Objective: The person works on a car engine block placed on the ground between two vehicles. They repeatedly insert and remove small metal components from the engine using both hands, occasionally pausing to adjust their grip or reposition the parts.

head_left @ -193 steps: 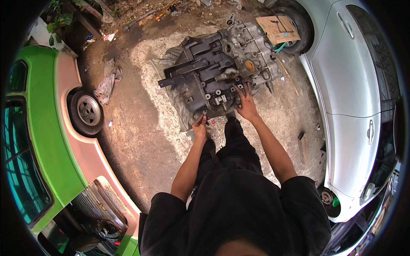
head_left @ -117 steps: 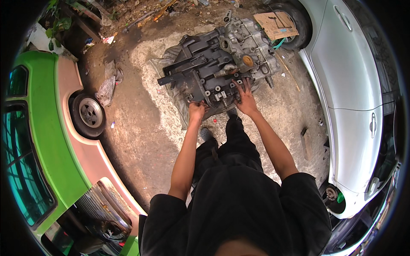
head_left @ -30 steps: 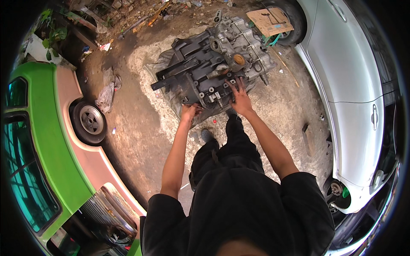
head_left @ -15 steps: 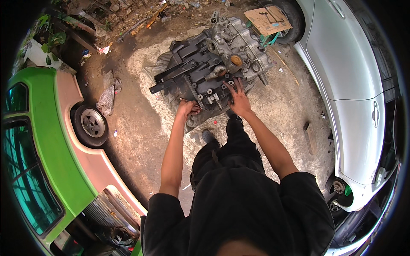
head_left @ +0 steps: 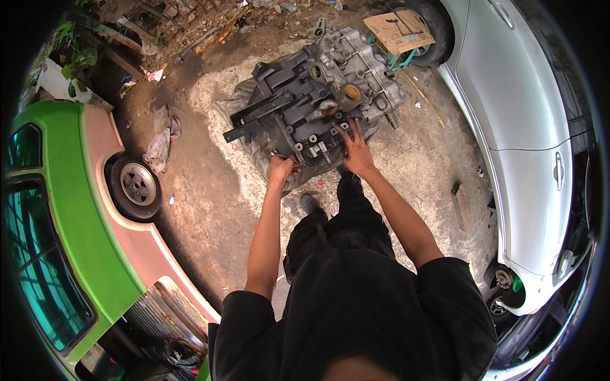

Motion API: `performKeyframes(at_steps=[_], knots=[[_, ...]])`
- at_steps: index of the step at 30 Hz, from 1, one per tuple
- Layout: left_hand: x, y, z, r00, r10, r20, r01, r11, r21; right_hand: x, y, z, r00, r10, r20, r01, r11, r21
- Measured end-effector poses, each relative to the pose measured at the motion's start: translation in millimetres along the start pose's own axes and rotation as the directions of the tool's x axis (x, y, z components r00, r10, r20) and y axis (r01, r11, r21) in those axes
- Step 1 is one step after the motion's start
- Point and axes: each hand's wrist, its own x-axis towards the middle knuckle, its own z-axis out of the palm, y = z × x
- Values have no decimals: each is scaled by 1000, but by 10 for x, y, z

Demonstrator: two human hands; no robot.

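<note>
A large engine (head_left: 295,111), dark on its left part and bare grey metal on its right, lies on a dark, crumpled sheet (head_left: 236,101) on the ground in front of me. At its near left edge my left hand (head_left: 280,167) is closed, fingers curled in. A small shiny bit shows at the fingertips, but I cannot make out what is held. My right hand (head_left: 358,152) rests on the engine's near side with fingers spread, beside several round bolt bosses. Two long dark bars jut from the engine's left side.
A green and pink vehicle (head_left: 95,209) stands at the left, a silver car (head_left: 518,120) at the right. Cardboard (head_left: 399,30) with dark tools on it sits by the car's wheel. A crumpled sack (head_left: 160,140), a wooden block (head_left: 462,206) and litter lie on the ground.
My left hand has shifted slightly to the right and turned, its fingers curled tighter against the engine's edge. My right hand stays in place.
</note>
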Motion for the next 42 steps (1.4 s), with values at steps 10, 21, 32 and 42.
performKeyframes(at_steps=[10,21,32,42], knots=[[123,311,-112,980,-183,81,184,983,-7,-8,-27,3,1000,-1,1,1,1000,-4],[49,68,-16,998,48,47,-46,998,-46,-2,-61,8,999,34,-1,-34,999,-10],[42,101,22,999,40,31,-42,996,73,-5,-37,27,1000,10,-19,-11,1000,-14],[116,235,-9,995,-74,65,67,993,96,-9,-62,5,1000,19,-13,-19,999,-27]])
